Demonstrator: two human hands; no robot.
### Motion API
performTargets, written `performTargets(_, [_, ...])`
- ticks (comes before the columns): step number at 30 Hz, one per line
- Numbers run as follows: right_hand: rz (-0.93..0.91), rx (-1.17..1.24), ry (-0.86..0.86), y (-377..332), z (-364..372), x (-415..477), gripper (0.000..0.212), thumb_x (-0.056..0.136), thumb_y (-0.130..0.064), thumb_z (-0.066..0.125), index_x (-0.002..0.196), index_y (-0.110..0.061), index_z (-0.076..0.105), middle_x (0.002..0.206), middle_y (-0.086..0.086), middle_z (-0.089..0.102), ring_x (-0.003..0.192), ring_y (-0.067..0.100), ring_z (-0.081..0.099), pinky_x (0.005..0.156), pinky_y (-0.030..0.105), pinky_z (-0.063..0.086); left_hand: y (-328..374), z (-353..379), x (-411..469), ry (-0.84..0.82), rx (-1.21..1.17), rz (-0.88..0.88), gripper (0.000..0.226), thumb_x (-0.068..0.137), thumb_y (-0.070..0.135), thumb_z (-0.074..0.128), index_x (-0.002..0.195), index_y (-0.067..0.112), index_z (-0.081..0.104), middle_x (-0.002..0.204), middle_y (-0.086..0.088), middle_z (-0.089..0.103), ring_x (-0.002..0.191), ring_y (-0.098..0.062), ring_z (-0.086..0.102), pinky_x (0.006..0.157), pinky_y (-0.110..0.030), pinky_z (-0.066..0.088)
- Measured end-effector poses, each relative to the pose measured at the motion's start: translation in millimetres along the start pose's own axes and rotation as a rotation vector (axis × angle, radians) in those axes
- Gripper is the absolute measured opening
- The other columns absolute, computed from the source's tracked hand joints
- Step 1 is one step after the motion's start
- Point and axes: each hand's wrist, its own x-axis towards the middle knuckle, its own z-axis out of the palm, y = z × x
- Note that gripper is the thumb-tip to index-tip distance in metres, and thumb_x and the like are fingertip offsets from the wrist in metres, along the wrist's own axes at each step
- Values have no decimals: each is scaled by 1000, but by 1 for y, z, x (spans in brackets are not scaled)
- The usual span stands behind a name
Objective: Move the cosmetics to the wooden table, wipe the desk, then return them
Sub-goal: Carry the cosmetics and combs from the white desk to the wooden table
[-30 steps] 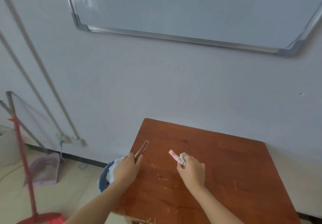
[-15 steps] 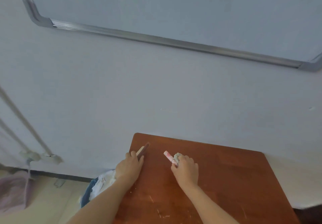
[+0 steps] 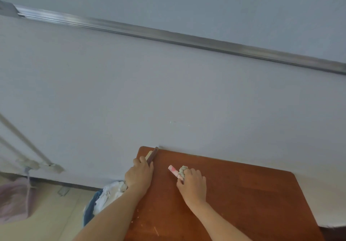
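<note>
A reddish-brown wooden table (image 3: 243,199) stands against the wall. My left hand (image 3: 139,175) is at the table's far left corner, closed around a flat brown and cream cosmetic stick (image 3: 151,155) whose tip points at the wall. My right hand (image 3: 191,182) rests low over the table's middle and grips a pink and white cosmetic tube (image 3: 173,170) together with a pale green scrunchie (image 3: 182,172). The tube's tip is at or just above the wood.
A blue bin with white cloth (image 3: 104,197) stands on the floor left of the table, partly behind my left forearm. A whiteboard's metal frame (image 3: 187,38) runs across the wall above. A pink dustpan (image 3: 13,199) and pipes (image 3: 28,147) are at far left.
The view has tilted upward and turned right. Both hands have moved toward the table's far edge by the wall, each still holding its items.
</note>
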Motion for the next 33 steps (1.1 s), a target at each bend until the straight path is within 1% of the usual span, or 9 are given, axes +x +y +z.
performTargets(3, [-1,6,10,0,2,6,30,91,-31,43,115,-17,54,110,-3,59,102,16,48,75,26,29,6,1,2,12,39,-1,39,95,47,30,109,13,43,106,-3,52,89,-21,60,58,-29,42])
performTargets(5, [7,21,14,-1,3,9,30,91,-31,43,116,-17,54,110,-3,59,103,16,48,77,27,32,7,3,2,16,77,6,38,94,47,32,112,15,43,108,-3,52,97,-20,53,59,-28,41])
performTargets(8, [10,35,22,-1,4,12,30,91,-32,44,116,-18,54,111,-3,59,102,15,49,78,26,34,5,5,2,37,156,26,40,93,49,32,113,17,45,108,-1,54,99,-19,49,62,-28,38])
performTargets(12, [16,35,33,-1,5,13,30,91,-32,45,114,-17,55,109,-3,60,101,15,49,74,25,31,1,5,5,50,224,65,41,92,51,33,111,17,47,108,-2,55,97,-19,48,71,-29,33])
performTargets(16, [11,31,33,-2,6,13,31,90,-33,46,117,-18,54,107,-3,60,99,15,50,75,26,34,-5,4,4,-10,57,48,42,91,50,37,113,16,43,111,-3,47,92,-18,52,62,-27,42])
performTargets(20, [14,20,32,-4,5,15,31,90,-33,46,116,-18,54,106,-3,59,97,14,50,72,25,32,-1,-1,1,-52,-70,-45,40,92,48,39,113,14,40,109,-3,46,85,-20,59,56,-28,40])
performTargets(26, [18,17,27,-11,5,17,32,90,-33,46,119,-20,53,107,-5,59,98,14,49,71,24,30,1,-3,2,-61,-146,-75,39,91,45,41,113,13,41,110,-4,47,84,-22,61,56,-28,38])
performTargets(29, [37,51,37,-17,5,21,32,89,-31,47,118,-20,53,106,-4,60,98,15,51,71,24,32,1,-4,4,-69,-158,-69,41,91,47,41,113,13,41,112,-4,47,86,-22,62,58,-28,39])
performTargets(33, [125,179,3,-30,6,30,22,88,-30,48,105,-18,56,99,-2,62,92,18,56,70,28,38,2,-6,5,-89,-198,-42,41,93,48,37,113,12,44,112,-4,48,88,-23,61,63,-30,43])
